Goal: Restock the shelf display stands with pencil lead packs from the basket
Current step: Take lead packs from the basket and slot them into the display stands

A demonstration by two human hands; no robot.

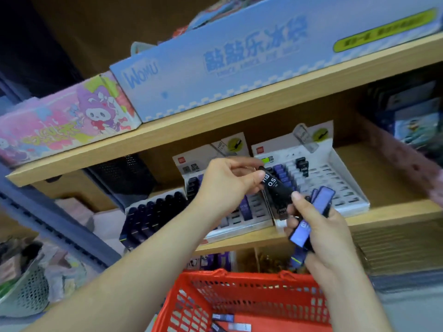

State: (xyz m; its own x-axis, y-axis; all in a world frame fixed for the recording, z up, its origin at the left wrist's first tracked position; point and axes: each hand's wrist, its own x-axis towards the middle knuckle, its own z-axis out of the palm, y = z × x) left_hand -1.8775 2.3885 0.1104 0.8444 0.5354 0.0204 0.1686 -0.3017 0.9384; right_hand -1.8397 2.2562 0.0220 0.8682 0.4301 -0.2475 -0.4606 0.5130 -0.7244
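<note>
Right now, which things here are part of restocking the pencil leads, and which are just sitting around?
Job: black pack pinched by left hand; purple packs in right hand; display stands; red basket.
Idle: blue box; pink cartoon box.

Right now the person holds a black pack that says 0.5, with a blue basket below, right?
No, the basket is red, not blue. The head view shows it below the hands. The rest is right: the left hand and right hand hold a black pack marked 0.5.
</note>
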